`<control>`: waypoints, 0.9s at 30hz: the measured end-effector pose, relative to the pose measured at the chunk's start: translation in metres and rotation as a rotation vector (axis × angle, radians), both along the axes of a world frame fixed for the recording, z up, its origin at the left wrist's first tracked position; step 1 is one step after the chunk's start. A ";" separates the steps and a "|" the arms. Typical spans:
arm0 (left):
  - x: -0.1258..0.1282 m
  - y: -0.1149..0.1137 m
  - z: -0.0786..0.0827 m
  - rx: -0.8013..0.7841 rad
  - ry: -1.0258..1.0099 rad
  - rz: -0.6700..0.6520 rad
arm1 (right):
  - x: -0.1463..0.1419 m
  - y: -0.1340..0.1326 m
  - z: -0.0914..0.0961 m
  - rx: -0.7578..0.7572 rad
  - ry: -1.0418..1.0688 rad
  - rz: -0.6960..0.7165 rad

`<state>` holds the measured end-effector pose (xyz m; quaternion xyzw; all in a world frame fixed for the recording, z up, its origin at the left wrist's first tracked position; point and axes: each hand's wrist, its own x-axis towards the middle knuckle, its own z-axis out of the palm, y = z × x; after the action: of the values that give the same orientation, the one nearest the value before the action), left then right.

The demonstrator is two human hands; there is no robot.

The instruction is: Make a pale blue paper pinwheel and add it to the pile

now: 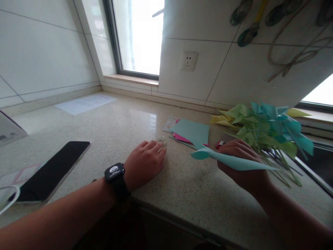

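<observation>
My left hand (147,161), with a black watch (114,172) on its wrist, lies low on the counter. Its fingers are bent and close on a small clear ring that looks like a roll of tape (161,140). Above the counter's front right part, my right hand (241,163) grips a curled sheet of turquoise paper (234,164). Some of its fingers are hidden behind the paper. Between the hands and farther back lies a stack of turquoise paper (192,129), with pink paper (180,138) showing under it.
Several paper flowers (273,125) in green, yellow and turquoise are heaped at the right. A black tablet or phone (56,170) lies at the left by a white cable (13,189). A printed sheet (85,103) is near the window; a box (10,128) stands at the left edge.
</observation>
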<state>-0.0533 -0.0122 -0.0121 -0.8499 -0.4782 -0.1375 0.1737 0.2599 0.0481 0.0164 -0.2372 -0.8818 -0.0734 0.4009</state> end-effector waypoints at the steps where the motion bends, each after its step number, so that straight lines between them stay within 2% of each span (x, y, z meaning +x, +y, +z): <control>1: 0.001 0.000 -0.001 -0.002 0.000 0.003 | 0.003 0.003 -0.001 -0.006 0.025 -0.037; 7: 0.005 -0.004 0.000 -0.026 0.041 -0.026 | 0.014 0.020 -0.008 -0.081 0.255 -0.264; 10: 0.006 -0.005 -0.001 -0.029 0.065 -0.055 | 0.016 0.025 -0.013 -0.087 0.308 -0.308; 18: 0.006 -0.005 -0.002 0.000 0.109 -0.077 | 0.018 0.028 -0.012 -0.084 0.313 -0.331; 22: 0.007 -0.005 -0.001 0.025 0.122 -0.101 | 0.019 0.028 -0.008 0.073 0.317 -0.323; 24: 0.007 -0.006 -0.001 0.041 0.113 -0.113 | 0.017 0.023 -0.006 0.163 0.261 -0.277; 27: 0.008 -0.006 -0.001 0.069 0.082 -0.134 | 0.009 0.007 -0.003 0.200 0.112 -0.170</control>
<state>-0.0457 -0.0184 -0.0129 -0.8784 -0.4077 -0.1301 0.2127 0.2689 0.0549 0.0133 -0.2738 -0.8229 -0.1813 0.4636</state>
